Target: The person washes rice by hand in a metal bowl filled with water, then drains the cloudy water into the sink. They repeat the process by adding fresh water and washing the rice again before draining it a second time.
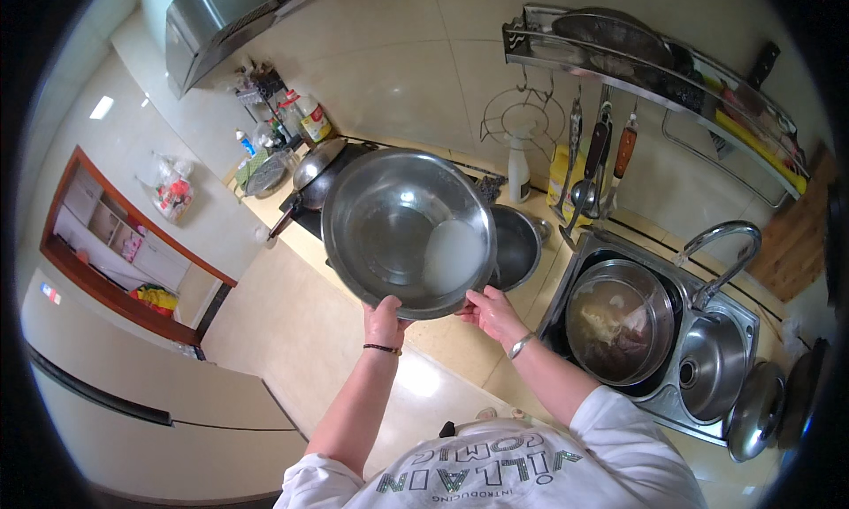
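My left hand (385,323) and my right hand (489,312) grip the near rim of a large stainless steel bowl (385,230), raised over the counter and tilted. Cloudy whitish liquid (456,257) lies at the bowl's right side. Partly behind the bowl, a dark round pan (516,243) rests on the counter. On the stove at the left is a lidded wok (320,164) with a long handle. In the sink at the right, a steel pot (620,370) holds murky water with pieces of what looks like raw meat (627,330).
A curved faucet (733,230) rises behind the small sink basin (713,370). Ladles and spatulas (597,144) hang from a metal wall rack (617,78). A spray bottle (519,167) and a yellow jug (564,177) stand against the wall. Bottles (312,117) stand beyond the wok. A lid (756,409) leans beside the sink.
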A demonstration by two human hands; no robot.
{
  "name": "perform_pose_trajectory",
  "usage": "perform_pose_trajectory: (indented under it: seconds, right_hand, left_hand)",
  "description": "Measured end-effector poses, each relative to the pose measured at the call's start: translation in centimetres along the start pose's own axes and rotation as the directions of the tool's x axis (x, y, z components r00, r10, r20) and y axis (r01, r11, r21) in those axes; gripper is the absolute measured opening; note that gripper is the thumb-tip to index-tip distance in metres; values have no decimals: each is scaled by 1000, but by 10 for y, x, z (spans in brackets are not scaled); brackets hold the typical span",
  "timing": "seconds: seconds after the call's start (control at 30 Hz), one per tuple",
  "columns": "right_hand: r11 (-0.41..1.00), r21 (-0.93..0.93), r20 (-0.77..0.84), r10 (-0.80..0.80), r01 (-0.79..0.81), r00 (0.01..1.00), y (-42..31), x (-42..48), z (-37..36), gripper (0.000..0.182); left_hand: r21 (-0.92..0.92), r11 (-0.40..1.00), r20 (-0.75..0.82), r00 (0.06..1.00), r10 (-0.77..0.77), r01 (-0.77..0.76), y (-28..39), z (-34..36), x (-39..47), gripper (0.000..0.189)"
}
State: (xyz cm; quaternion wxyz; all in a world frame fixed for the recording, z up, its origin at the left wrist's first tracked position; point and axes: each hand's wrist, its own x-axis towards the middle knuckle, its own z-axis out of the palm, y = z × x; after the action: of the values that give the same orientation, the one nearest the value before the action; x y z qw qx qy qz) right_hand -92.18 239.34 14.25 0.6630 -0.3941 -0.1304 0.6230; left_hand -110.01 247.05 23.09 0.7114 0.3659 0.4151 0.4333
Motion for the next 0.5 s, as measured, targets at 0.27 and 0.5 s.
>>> perform_pose_trajectory:
  seconds: [0.27,0.5]
  right_hand:
    - [988,-115,-46,-104,98,994,-13,-53,-12,21]
    - [958,-132,-294,-284,256,913,-2,-144,-14,26]
  left_hand:
    - [-119,975,129,976,-174,189,-16,-22,-25,43]
    - [-72,949,359,896,-262,306,-30,-30,-51,39]
